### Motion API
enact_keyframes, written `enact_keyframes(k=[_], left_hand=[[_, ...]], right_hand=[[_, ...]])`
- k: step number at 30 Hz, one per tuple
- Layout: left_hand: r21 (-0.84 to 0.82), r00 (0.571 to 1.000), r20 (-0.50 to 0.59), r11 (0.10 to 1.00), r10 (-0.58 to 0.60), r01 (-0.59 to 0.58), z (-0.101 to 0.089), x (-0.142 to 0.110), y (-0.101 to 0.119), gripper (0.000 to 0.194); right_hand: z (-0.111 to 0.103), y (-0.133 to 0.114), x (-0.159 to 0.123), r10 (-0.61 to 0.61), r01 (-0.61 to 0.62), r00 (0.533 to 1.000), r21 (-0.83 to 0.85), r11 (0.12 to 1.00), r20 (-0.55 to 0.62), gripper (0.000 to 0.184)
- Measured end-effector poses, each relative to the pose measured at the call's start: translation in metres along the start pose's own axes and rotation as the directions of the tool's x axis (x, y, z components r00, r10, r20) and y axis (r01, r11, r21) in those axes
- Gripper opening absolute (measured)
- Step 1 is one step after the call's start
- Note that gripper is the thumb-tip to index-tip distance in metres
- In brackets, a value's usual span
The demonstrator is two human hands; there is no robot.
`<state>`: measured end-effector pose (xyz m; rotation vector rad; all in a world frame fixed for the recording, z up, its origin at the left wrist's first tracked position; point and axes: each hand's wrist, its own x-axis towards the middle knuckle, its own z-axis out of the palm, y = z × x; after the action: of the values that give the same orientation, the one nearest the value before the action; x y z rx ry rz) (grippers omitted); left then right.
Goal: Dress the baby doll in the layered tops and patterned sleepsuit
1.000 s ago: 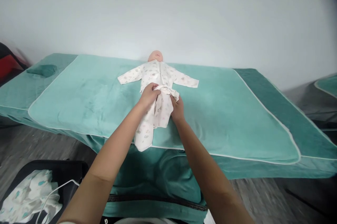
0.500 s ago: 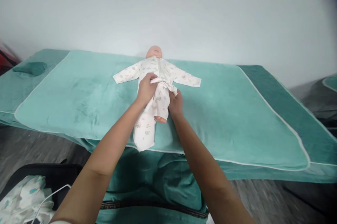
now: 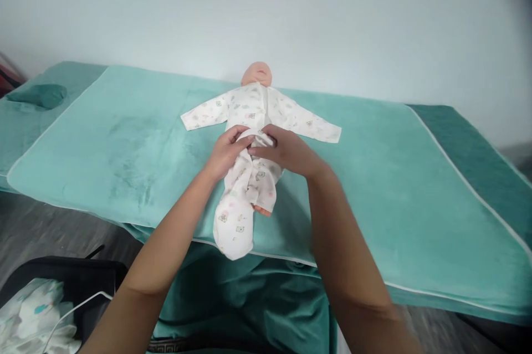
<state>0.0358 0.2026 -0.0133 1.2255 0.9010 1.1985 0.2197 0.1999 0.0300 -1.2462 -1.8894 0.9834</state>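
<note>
Our L hand [image 3: 224, 153] & R hand [image 3: 294, 152] pinch the printed baby pants [image 3: 261, 178] at waist, btwn them; long axis runs twd us.

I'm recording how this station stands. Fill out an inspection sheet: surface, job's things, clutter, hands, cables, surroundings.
Surface: teal cover with pale edging.
Job's things: doll lying on the cover in a printed top, sleeves spread; printed trousers on its legs, toes showing at one hem.
Clutter: spotted cloth crumpled on black chair.
Hands: left hand and right hand hold the trousers' waist between their fingers.
Cables: thin white cord across the chair; ends unclear.
Surroundings: pale wall behind, grey floor below.
</note>
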Motion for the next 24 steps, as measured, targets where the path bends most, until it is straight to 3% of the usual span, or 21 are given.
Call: enact_keyframes(k=[3,7,11,14,20,24], left_hand=[[0.014,1.0,0.016,1.0,-0.008,0.007,-0.002,-0.001,0.002,0.028],[0.074,0.981,0.189,0.997,-0.031,0.017,-0.016,-0.002,0.0,0.042],[-0.133,0.969,0.246,0.99,-0.007,0.041,-0.031,0.002,-0.014,0.053],[-0.217,0.965,0.263,0.974,-0.001,0.06,-0.036,0.004,-0.022,0.056],[0.038,0.934,0.349,0.997,-0.081,0.072,-0.03,-0.004,-0.005,0.07],[0.15,0.948,0.303,0.987,-0.099,0.055,-0.022,-0.004,0.003,0.045]], right_hand=[[-0.006,0.002,0.018,-0.017,0.009,0.988,0.05,0.999,0.154,0.019],[-0.002,0.035,0.02,-0.022,-0.016,0.996,0.422,0.906,0.087,0.015],[0.007,0.052,0.012,-0.006,-0.051,0.996,0.646,0.762,0.086,0.025],[0.013,0.048,0.009,-0.017,-0.068,0.993,0.692,0.719,0.114,0.03],[0.022,0.045,0.008,0.003,-0.036,0.999,0.686,0.727,0.049,0.034],[0.024,0.049,0.009,0.015,-0.031,0.999,0.663,0.748,0.03,0.039]])
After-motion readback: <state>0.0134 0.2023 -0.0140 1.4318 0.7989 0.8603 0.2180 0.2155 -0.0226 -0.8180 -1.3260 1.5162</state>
